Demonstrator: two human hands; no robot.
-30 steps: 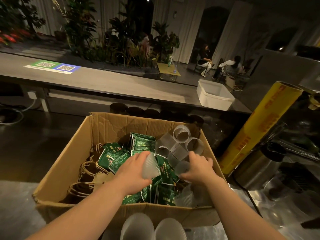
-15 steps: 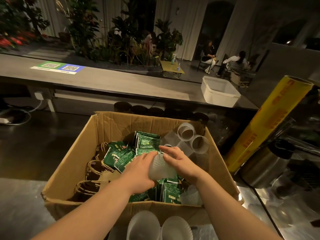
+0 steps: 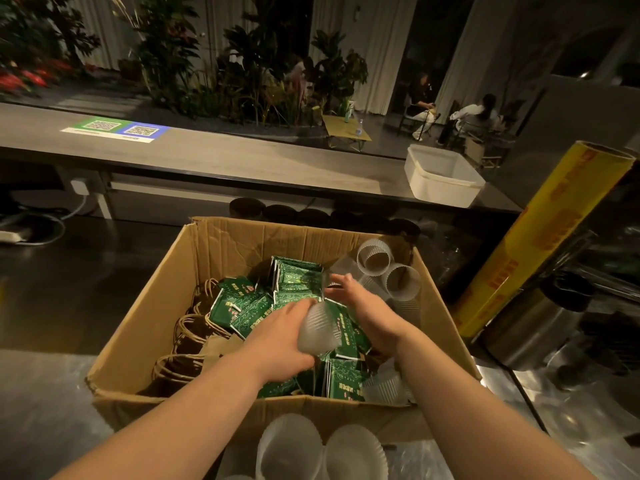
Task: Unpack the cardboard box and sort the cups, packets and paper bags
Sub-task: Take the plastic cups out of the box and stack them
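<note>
An open cardboard box (image 3: pixel 145 306) stands on the metal counter in front of me. Inside are green packets (image 3: pixel 294 275) in the middle, brown paper bags (image 3: pixel 187 341) with twisted handles at the left, and translucent ribbed cups (image 3: pixel 401 282) at the back right. My left hand (image 3: pixel 277 341) grips a frosted ribbed cup (image 3: pixel 317 332) over the packets. My right hand (image 3: pixel 367 310) reaches further back, thumb and forefinger pinching the rim of a clear cup (image 3: pixel 341 268). Two upturned ribbed cups (image 3: pixel 287 452) stand outside the box at its near wall.
A yellow cling-film roll (image 3: pixel 540 247) leans at the right beside a steel canister (image 3: pixel 526 327). Dark cups (image 3: pixel 277 213) line up behind the box. A white tub (image 3: pixel 443 178) sits on the raised bar counter (image 3: pixel 242 157). People sit far back.
My right hand left the cup held in my left hand and moved back toward the clear cups. My left hand kept its cup and shifted slightly.
</note>
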